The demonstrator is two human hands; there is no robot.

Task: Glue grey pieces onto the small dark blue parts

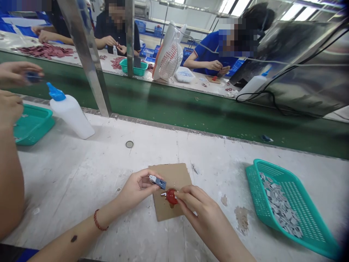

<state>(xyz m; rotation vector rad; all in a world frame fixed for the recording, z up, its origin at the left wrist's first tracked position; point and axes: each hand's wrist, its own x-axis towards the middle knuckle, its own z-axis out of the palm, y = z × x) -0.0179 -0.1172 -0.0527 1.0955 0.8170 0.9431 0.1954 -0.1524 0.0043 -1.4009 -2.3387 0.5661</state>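
My left hand (140,185) grips a small dark grey-blue plastic part (160,182) with a light grey end, held just above a square of brown cardboard (171,173). Beside it, my right hand (195,203) has thumb and forefinger pinched together at the edge of a glossy red blob (171,196) on the cardboard. A tiny pale piece shows at those fingertips, too small to name. Next to the blob lies a small shiny silver bit (163,194).
On the right stands a green basket (313,203) of small grey pieces. At left are a white squeeze bottle (72,114), a green tray (35,125) and a co-worker's hands (20,72). Beyond the green conveyor belt (174,109), other people work. A metal post (87,54) rises at the table edge.
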